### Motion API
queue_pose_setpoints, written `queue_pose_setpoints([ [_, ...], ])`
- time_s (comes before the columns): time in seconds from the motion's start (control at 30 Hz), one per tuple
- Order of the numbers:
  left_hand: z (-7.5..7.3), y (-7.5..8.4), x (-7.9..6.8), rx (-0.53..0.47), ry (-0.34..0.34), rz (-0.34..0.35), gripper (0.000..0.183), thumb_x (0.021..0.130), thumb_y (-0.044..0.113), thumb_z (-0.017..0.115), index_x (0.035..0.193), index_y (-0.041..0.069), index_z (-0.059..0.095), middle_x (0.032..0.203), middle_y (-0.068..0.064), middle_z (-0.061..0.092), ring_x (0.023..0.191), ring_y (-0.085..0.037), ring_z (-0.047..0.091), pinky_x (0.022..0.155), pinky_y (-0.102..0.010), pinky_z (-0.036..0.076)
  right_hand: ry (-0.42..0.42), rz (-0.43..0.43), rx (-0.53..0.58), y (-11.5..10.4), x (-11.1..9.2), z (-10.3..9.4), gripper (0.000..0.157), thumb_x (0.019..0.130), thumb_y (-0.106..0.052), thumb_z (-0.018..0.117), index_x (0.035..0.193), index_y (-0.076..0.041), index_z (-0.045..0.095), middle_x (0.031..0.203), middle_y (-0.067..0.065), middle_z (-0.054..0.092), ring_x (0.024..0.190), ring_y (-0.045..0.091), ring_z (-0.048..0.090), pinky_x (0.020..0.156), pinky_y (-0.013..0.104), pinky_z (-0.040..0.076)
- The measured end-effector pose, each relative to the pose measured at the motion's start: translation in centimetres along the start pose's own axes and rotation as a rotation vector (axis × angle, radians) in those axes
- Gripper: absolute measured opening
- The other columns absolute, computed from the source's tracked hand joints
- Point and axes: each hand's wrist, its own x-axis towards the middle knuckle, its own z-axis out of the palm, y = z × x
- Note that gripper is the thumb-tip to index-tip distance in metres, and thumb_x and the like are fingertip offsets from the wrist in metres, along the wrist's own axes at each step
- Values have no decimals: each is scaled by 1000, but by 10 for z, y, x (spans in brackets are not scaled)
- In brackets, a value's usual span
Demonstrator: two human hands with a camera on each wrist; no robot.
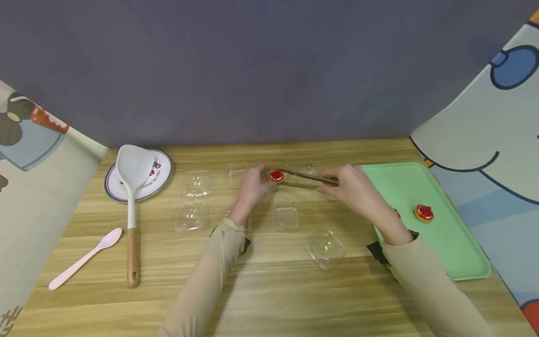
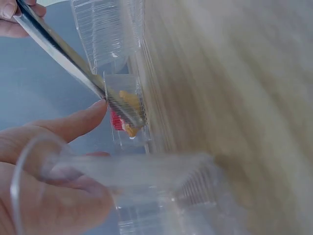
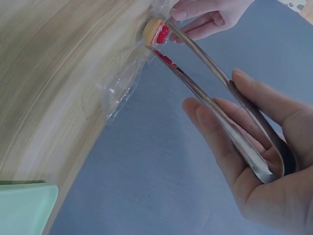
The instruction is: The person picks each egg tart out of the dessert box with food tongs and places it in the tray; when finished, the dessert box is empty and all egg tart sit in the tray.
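My right hand [image 1: 358, 192] grips metal tongs [image 3: 249, 105], thumb on one arm and fingers on the other. Their tips stand on either side of a small tart [image 1: 276, 176] with a red topping. In the left wrist view the tart sits inside a clear plastic container [image 2: 120, 81]. My left hand [image 1: 252, 187] is at that container's left side, fingers extended, one fingertip right at its rim. Another clear container [image 2: 186, 176], blurred, stands close in front of the left hand in that view. One more tart [image 1: 423, 213] lies on the green tray [image 1: 463, 252].
Other clear containers [image 1: 198, 182] stand around the hands, one tilted container [image 1: 325, 249] nearer the front. At left, a white turner [image 1: 131, 161] with a wooden handle lies across a plate [image 1: 160, 182], beside a pink spoon [image 1: 84, 260]. My right forearm partly hides another tart [image 1: 397, 213].
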Motion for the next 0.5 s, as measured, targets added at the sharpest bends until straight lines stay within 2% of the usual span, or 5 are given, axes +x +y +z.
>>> queue_pose_setpoints([
  [0.1, 1, 0, 1, 14, 1, 12, 77, 90, 1, 84, 157, -6, 46, 161, -23, 48, 120, -36, 65, 120, -43, 47, -8, 0, 7, 0, 1, 1, 35, 97, -17, 82, 127, 2, 77, 77, 13, 75, 44, 8, 24, 43, 24, 27],
  [0.2, 1, 0, 1, -3, -13, 11, 78, 90, 1, 84, 157, -6, 45, 161, -23, 47, 98, -35, 71, 104, -42, 60, -8, -3, 4, 2, 2, 2, 34, 97, -15, 82, 125, 2, 77, 108, 21, 79, 45, 9, 28, 47, 26, 35],
  [0.33, 2, 0, 1, -8, -24, 11, 80, 89, 1, 85, 158, -6, 44, 159, -24, 50, 60, -19, 58, 81, -38, 64, -22, -4, 0, 3, 2, 2, 33, 98, -16, 81, 126, 1, 77, 120, 23, 76, 45, 8, 29, 51, 29, 39],
  [0.43, 2, 0, 1, -7, -27, 13, 81, 88, 1, 86, 158, -6, 44, 158, -24, 51, 61, -19, 57, 87, -39, 63, -26, -6, -1, 4, 2, 2, 33, 98, -16, 81, 127, 0, 77, 121, 24, 75, 43, 8, 24, 46, 26, 33],
  [0.5, 2, 0, 1, -2, -31, 14, 82, 88, 2, 86, 158, -5, 44, 160, -23, 49, 80, -26, 67, 102, -41, 60, -25, -11, 1, 4, 2, 3, 33, 99, -17, 80, 127, 0, 77, 120, 24, 76, 42, 7, 22, 43, 24, 29],
])
